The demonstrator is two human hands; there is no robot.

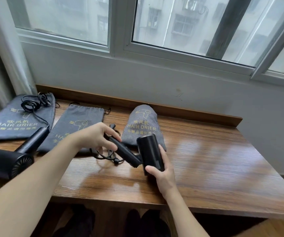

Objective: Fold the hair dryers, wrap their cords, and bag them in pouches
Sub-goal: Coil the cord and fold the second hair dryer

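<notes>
I am looking down at a wooden desk [197,151] under a window [172,28]. My right hand [161,173] grips the barrel of a black hair dryer [150,151], thumb curled over its near end and fingers wrapped round the far side, holding it upright above the desk. My left hand [95,136] grips the same dryer's handle [124,151]: the fingers curl over the top of it, the thumb beneath. The handle slants down from my left fingers to the hinge beside my right thumb. Its cord [110,155] lies looped on the desk just under my left fingers.

Just beyond my right fingertips stands a filled grey pouch [143,120], printed in gold with a dryer symbol, the Chinese characters 吹风机, "HAIR DRIER" and a further line of Chinese that I cannot read fully. Beyond my left knuckles lies a flat pouch [81,120] with the same print, partly hidden by my hand. Further left of that hand is a third pouch [9,124], flat, reading 吹风机 and "HAIR DRIER", with a tangled black cord [33,104] resting on it. That cord runs to a second hair dryer [9,159] lying on the desk left of my left forearm, its handle unfolded and its rear grille facing me.
</notes>
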